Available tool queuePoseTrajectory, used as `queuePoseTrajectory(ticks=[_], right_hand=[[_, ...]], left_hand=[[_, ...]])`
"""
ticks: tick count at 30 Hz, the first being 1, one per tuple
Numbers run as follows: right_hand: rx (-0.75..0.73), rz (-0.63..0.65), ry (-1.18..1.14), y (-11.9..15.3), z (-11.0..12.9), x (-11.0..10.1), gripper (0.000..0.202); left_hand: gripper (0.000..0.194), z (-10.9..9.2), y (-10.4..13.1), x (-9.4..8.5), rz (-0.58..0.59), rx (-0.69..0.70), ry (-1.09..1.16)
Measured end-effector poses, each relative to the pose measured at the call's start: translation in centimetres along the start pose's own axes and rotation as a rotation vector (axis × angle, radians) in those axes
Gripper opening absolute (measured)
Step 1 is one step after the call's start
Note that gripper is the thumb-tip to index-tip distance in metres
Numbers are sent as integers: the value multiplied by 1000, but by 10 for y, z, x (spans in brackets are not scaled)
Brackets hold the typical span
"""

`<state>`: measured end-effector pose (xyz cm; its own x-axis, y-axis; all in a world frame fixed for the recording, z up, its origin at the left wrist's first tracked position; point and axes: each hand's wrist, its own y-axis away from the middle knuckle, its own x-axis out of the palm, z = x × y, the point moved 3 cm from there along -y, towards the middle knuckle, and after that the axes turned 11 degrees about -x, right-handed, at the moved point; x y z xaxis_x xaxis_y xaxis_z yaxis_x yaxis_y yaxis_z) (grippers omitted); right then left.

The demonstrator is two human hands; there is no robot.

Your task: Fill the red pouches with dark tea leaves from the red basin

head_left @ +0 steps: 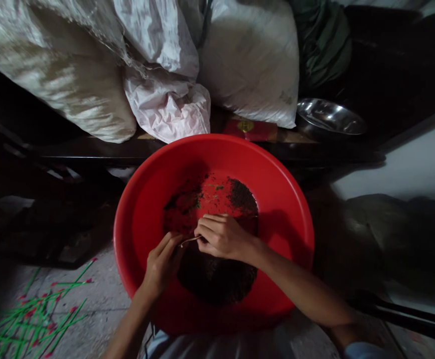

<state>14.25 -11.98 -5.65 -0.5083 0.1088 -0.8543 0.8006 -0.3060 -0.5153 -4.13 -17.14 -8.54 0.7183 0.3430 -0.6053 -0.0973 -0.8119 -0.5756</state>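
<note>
A large red plastic basin (135,209) stands before me, and both my hands are low inside it. Between them runs a thin, pale brown strip like a dry stem or pod (191,240). My left hand (162,262) pinches its left end. My right hand (222,236) has curled fingers closed around the other end. Under my hands lies a dark mass of small loose grains (217,279), partly hidden in shadow. A smaller dark heap (241,195) is on the far right of the basin floor, and plant scraps (187,197) are scattered at its far left.
Behind the basin, a dark bench (97,148) bears white woven sacks (250,60), a pinkish bag (172,109), a red packet (252,129) and a shiny metal bowl (331,117). Several green sticks with red tips (40,319) lie on the floor at the left.
</note>
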Motion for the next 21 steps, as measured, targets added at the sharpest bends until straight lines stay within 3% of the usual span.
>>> queuePoseTrajectory(ticks=[6, 13, 17, 21], right_hand=[[-126, 227, 28, -15, 9, 2, 10], [-232, 181, 104, -23, 10, 10, 21], [-251, 126, 161, -10, 9, 12, 27], [-255, 76, 219, 19, 2, 3, 29]], left_hand=[[21, 5, -2, -14, 46, 24, 47], [17, 12, -10, -24, 209, 143, -36], [21, 15, 1, -24, 103, 273, -73], [35, 22, 18, -20, -4, 233, -32]])
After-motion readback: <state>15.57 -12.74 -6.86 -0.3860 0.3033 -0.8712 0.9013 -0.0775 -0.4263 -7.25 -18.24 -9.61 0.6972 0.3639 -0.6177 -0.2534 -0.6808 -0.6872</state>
